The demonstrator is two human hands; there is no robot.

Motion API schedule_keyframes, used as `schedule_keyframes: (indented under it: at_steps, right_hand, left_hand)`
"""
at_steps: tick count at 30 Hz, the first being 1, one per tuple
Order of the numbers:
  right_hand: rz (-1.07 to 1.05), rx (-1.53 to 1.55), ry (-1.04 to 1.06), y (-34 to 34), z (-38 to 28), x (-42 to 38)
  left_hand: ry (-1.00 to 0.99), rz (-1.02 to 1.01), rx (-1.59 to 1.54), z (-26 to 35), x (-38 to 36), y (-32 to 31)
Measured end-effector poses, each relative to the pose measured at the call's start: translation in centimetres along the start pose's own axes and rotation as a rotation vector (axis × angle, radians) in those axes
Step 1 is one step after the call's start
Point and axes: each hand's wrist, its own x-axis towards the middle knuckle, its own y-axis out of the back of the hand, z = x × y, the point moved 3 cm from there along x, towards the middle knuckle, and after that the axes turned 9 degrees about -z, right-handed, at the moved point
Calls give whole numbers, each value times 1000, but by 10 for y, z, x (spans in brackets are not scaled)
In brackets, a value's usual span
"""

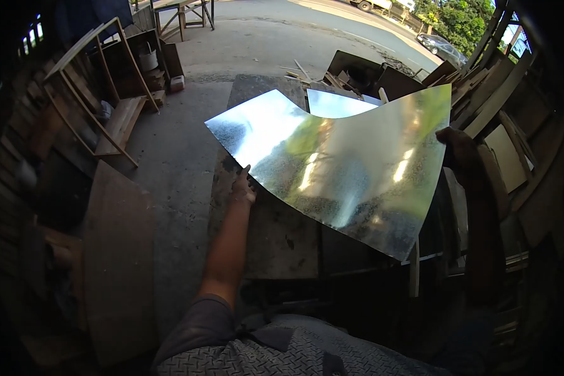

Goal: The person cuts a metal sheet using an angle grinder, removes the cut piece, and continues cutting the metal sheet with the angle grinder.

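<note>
A large shiny metal sheet (344,169) is held up in front of me, bent in a shallow curve and mirroring light and greenery. My left hand (244,185) grips its near left edge, the thumb showing at the rim and the other fingers partly hidden beneath. At the right edge, my right hand (460,147) is closed on the sheet, dark in shadow. Below the sheet lies a worn, dark work table (282,244). Another bright sheet-like piece (338,103) shows behind the upper edge of the held sheet.
Wooden boards and offcuts (507,156) lean along the right side. To the left stand a wooden frame (100,94) and a large brown panel (119,263). A road (357,31) with a parked car (442,49) lies beyond the concrete floor (175,163).
</note>
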Motion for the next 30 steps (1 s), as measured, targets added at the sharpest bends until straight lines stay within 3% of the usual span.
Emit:
schedule_keyframes:
  at_steps: [4, 6, 7, 10, 12, 16, 18, 20, 21, 24, 27, 30]
  right_hand:
    - [-162, 23, 142, 61, 12, 51]
    - [-145, -75, 195, 75, 16, 63]
    - [-161, -72, 202, 85, 23, 75]
    - [-294, -35, 231, 111, 48, 115]
    - [-261, -426, 252, 121, 60, 134]
    - [-422, -70, 69, 121, 98, 186]
    - [-449, -86, 155, 122, 118, 220]
    - [-418, -118, 65, 142, 157, 280]
    - [-415, -73, 7, 118, 133, 255]
    - [-311, -189, -37, 125, 152, 298]
    - [-245, -211, -25, 130, 169, 330]
    - [-203, -238, -67, 146, 208, 384]
  left_hand:
    - [-94, 241, 227, -7, 43, 4]
    - [19, -80, 172, -21, 77, 10]
    - [10, 103, 244, -17, 62, -4]
    - [-101, 64, 116, -15, 29, -26]
    - [-158, 26, 38, -21, 20, -27]
    - [-307, 3, -192, -32, 9, -18]
    - [-309, -149, -286, -36, -5, -23]
    - [-333, -98, -292, -45, -2, -17]
    - [-331, -23, -278, -46, -12, -28]
    - [-387, 54, -213, -58, -12, -44]
    - [-229, 161, -49, -72, -6, -61]
    - [-205, 221, 22, -83, 1, -88]
